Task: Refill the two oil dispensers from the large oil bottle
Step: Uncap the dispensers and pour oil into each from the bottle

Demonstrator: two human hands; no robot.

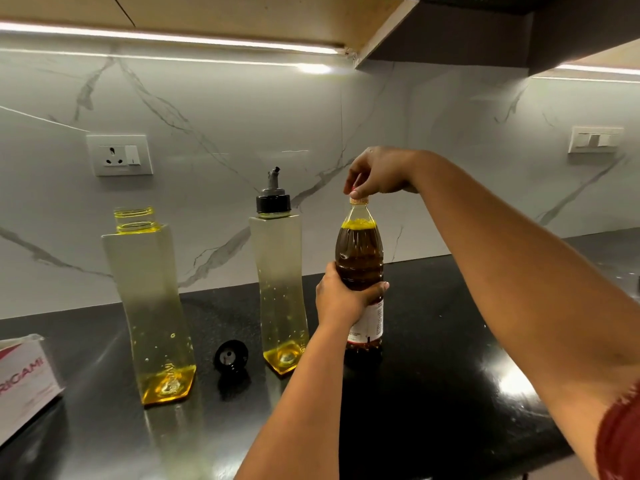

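Observation:
A large oil bottle (360, 251), nearly full of dark oil, stands upright on the black counter (433, 358). My left hand (341, 299) grips its body at mid-height. My right hand (375, 174) pinches the cap on top of it. Left of the bottle stands a tall clear dispenser (278, 282) with its black and grey spout cap on, a little yellow oil at its bottom. Further left stands a second dispenser (152, 306) with an open neck and a thin layer of oil. Its black cap (231, 356) lies on the counter between the two dispensers.
A white carton with red print (24, 379) lies at the counter's left edge. A marble wall with a socket (119, 155) and a switch plate (595, 139) rises behind. Cabinets overhang above.

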